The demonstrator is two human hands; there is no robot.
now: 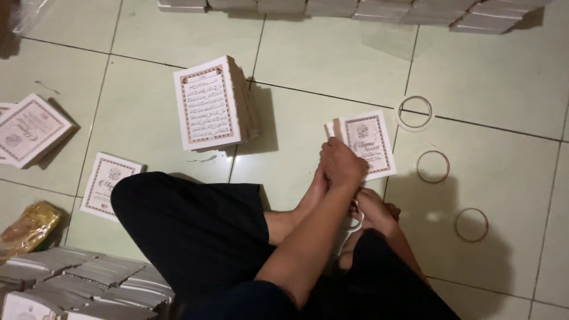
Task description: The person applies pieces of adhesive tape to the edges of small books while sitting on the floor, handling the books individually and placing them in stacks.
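The floor [486,77] is laid with pale green tiles. Directly on it are placed a stack of booklets [212,105], a single booklet [366,144], a loose cover [109,185], three tape rings [433,166] and a row of stacks [355,9] at the far edge

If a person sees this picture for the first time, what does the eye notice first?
First comes the hand at the centre, pressing a small booklet with an ornate bordered cover onto the pale tiled floor. Next is the thick stack of printed pages standing behind it to the left. Three tape rings lie in a line on the tiles at the right.
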